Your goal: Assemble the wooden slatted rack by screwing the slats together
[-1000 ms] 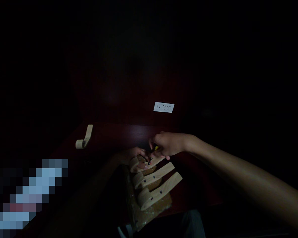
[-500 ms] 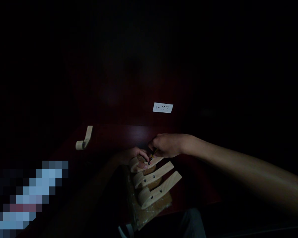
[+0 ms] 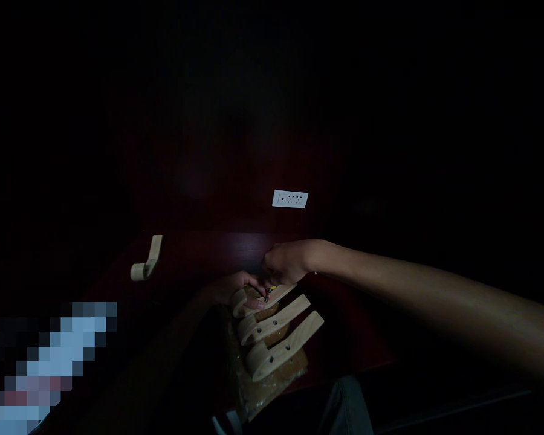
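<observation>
Closest to me, a trouser leg shows below the edge of the dark red table. On the table a brown, film-wrapped block carries the near wooden piece, then the middle wooden piece, then the far wooden piece. The left hand is clamped on that last one; the right hand is closed around a yellow-and-black tool, mostly hidden. Off left lies a lone wooden piece. Beyond, a white socket plate stands out against the murky reddish wall; darkness swallows the room.
</observation>
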`<action>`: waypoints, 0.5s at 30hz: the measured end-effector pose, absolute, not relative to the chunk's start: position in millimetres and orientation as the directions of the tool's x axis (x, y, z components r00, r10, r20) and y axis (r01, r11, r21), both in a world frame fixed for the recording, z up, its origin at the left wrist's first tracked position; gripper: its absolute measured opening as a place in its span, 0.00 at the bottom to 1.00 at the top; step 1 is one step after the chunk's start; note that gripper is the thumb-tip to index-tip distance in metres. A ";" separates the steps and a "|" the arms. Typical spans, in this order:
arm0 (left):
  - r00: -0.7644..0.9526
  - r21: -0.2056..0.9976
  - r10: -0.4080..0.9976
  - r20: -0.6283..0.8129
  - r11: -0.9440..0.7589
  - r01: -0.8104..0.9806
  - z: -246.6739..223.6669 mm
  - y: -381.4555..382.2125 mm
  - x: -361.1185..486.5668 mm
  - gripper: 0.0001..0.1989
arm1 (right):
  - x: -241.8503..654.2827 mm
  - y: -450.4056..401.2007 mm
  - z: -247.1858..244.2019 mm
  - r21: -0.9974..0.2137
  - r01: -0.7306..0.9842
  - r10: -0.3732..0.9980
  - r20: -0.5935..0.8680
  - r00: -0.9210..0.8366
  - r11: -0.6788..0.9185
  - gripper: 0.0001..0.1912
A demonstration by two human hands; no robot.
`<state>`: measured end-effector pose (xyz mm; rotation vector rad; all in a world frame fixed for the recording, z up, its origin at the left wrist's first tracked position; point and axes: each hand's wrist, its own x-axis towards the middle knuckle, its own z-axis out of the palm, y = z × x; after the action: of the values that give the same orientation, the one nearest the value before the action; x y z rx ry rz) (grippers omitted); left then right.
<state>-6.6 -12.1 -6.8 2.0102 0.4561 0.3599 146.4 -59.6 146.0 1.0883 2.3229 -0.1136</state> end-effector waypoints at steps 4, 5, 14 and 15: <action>0.868 0.893 0.496 0.039 -0.407 0.193 -9.1 -16.2 -6.7 0.15 | 139.3 -65.8 152.7 0.150 0.753 0.675 -0.578 -0.458 0.640 0.23; 0.861 0.894 0.508 0.040 -0.402 0.196 -8.9 -15.9 -7.2 0.15 | 138.0 -66.6 154.2 0.149 0.753 0.675 -0.576 -0.461 0.641 0.23; 0.850 0.906 0.526 0.036 -0.376 0.194 -13.3 -4.6 -9.2 0.15 | 143.4 -58.4 152.7 0.121 0.694 0.659 -0.464 -0.592 0.709 0.11; 0.854 0.908 0.519 0.035 -0.373 0.189 -15.6 -4.1 -8.9 0.15 | 145.0 -57.5 151.4 0.112 0.697 0.661 -0.453 -0.598 0.708 0.11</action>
<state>-8.9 -4.1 -15.6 1.9523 0.5234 0.3843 145.0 -57.5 151.4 1.0421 2.4474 -0.1051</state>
